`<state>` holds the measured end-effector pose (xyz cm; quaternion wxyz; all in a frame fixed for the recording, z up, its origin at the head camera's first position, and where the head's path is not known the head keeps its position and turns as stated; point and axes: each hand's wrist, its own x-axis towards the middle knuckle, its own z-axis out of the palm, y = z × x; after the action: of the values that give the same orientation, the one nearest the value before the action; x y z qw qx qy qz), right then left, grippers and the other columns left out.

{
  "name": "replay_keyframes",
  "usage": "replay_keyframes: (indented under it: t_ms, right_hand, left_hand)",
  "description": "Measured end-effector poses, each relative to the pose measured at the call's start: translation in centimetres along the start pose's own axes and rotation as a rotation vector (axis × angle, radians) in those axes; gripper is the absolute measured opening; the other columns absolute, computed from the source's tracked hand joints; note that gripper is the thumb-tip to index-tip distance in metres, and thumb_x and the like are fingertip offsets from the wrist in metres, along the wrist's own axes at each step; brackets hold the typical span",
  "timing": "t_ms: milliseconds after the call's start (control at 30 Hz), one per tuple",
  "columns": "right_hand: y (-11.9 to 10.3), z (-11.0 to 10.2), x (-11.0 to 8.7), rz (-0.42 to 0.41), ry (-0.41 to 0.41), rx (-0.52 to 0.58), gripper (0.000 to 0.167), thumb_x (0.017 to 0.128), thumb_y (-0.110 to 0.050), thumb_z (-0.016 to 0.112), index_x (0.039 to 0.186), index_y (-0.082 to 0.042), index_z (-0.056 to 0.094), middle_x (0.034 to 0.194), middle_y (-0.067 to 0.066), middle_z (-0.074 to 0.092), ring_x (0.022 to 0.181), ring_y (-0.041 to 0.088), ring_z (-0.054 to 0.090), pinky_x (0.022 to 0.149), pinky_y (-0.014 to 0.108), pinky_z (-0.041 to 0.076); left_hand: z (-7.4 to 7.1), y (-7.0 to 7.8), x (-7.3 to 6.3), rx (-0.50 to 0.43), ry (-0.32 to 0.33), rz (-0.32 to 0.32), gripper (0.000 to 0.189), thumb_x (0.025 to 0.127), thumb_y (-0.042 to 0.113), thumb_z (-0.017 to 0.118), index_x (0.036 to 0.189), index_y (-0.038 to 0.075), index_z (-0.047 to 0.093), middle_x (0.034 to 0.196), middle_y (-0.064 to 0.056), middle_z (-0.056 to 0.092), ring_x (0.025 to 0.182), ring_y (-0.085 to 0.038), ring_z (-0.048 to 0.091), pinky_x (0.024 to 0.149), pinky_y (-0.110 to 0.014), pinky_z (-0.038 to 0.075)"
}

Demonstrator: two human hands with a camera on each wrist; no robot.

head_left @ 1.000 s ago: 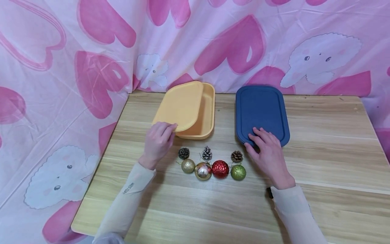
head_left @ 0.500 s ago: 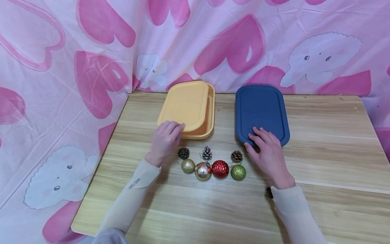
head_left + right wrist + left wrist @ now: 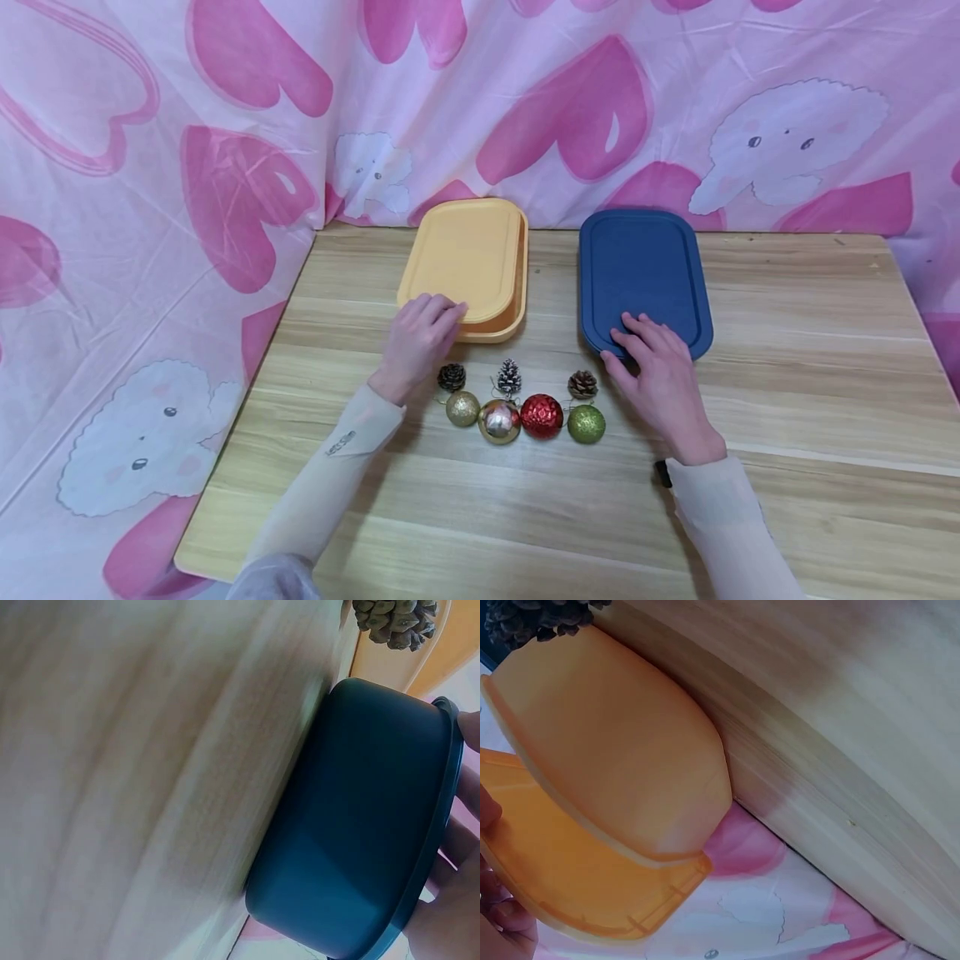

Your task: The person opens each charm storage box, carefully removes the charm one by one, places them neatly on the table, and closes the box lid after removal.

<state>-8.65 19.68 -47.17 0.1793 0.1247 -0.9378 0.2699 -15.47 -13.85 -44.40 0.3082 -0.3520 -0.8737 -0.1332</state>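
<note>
My left hand pinches the near left corner of a yellow lid. The lid lies tilted over a yellow food container, leaving a gap along the right and near sides; the left wrist view shows the lid's underside raised off the container wall. My right hand rests with spread fingers on the near end of a blue lid. That lid sits on a blue container, seen from the side in the right wrist view.
Three pinecones stand in a row before the containers. Nearer me lie a pale gold glitter ball, a shiny gold ball, a red ball and a green glitter ball. A pink curtain hangs behind the wooden table.
My left hand has moved right with the yellow lid, which now covers more of the yellow container. The right hand has stayed on the blue lid.
</note>
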Motion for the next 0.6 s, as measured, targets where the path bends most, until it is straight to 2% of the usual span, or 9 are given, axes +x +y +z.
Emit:
replay_keyframes:
  t_ms: [267, 600]
  right_hand:
    - [-0.06, -0.05, 0.04, -0.002, -0.001, 0.001, 0.034, 0.085, -0.019, 0.072, 0.113, 0.000, 0.070, 0.131, 0.021, 0.060, 0.129, 0.039, 0.049, 0.109, 0.056, 0.033]
    - [-0.03, 0.04, 0.05, -0.009, 0.010, 0.004, 0.034, 0.084, -0.019, 0.073, 0.112, 0.001, 0.070, 0.131, 0.021, 0.060, 0.128, 0.040, 0.049, 0.109, 0.056, 0.032]
  left_hand:
    - [0.51, 0.13, 0.36, -0.009, -0.008, 0.009, 0.018, 0.082, 0.006, 0.073, 0.100, 0.006, 0.074, 0.087, -0.007, 0.068, 0.073, -0.021, 0.058, 0.062, -0.027, 0.048]
    - [0.85, 0.26, 0.31, 0.015, -0.028, 0.054, 0.023, 0.083, 0.004, 0.071, 0.106, 0.005, 0.073, 0.089, -0.007, 0.068, 0.073, -0.021, 0.058, 0.063, -0.027, 0.050]
